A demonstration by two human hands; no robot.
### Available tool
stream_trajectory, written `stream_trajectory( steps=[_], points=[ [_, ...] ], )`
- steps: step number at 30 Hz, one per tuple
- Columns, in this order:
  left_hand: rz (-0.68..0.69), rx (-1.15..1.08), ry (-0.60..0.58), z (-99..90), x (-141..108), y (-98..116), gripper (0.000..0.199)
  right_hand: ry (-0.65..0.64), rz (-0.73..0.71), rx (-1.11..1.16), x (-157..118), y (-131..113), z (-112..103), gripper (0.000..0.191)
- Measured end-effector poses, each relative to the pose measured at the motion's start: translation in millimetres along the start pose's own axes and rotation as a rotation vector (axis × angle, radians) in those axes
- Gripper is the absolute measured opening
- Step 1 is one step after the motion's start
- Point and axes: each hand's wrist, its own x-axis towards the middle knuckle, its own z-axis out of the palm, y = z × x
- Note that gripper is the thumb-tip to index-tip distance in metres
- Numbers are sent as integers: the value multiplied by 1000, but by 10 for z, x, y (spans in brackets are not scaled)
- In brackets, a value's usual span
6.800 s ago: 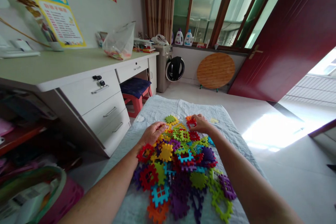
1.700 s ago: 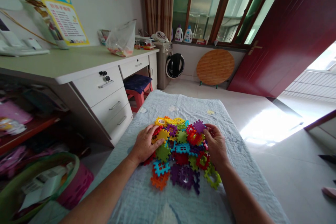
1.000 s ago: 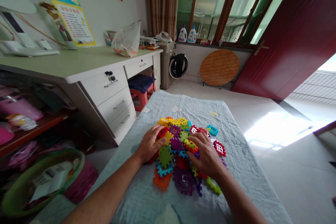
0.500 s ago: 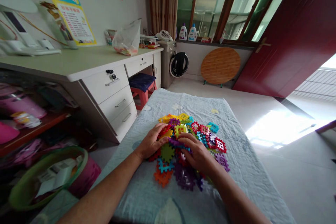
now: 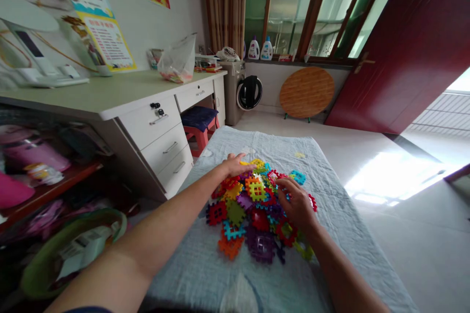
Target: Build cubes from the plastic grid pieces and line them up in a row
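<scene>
A heap of colourful plastic interlocking building pieces (image 5: 260, 220), square with toothed edges, lies on a cloth-covered table. Reaching over the heap's far left edge, my left hand (image 5: 235, 164) has its fingers stretched out and thumb apart, near yellow pieces (image 5: 258, 163). My right hand (image 5: 295, 200) rests on the right side, fingers loosely curved and apart, touching red pieces there. Between the hands sits a lime-green window-shaped piece (image 5: 257, 191). A large purple piece (image 5: 260, 244) and an orange one (image 5: 231, 246) lie at the near edge. Pieces under both palms are hidden.
The pale blue cloth (image 5: 216, 274) covers the table. To the left stand a desk with drawers (image 5: 161, 120), a green-rimmed basket (image 5: 31, 264) and a red stool (image 5: 200, 139). A washing machine (image 5: 235, 93) and a round wooden tabletop (image 5: 307, 92) are beyond.
My left hand has moved forward from the heap's left-middle to its far edge. My right hand has shifted rightward, uncovering pieces in the middle. The view has tilted slightly.
</scene>
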Motion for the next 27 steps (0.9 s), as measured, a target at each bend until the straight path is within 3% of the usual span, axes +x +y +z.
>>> stream_trajectory(
  steps=[4,10,14,22,27],
  points=[
    [-10,79,-109,69,133,270,84,35,33,-13,2,100,-34,20],
    [141,72,-41,114,23,303,50,82,49,-4,23,137,-95,18],
    [249,60,5,60,-111,329,45,91,46,-6,25,129,-108,17],
    [741,242,269,62,-468,793,38,91,97,-17,15,181,-75,17],
    [905,380,241,330,-741,955,45,110,105,-26,15,243,-79,24]
  ],
)
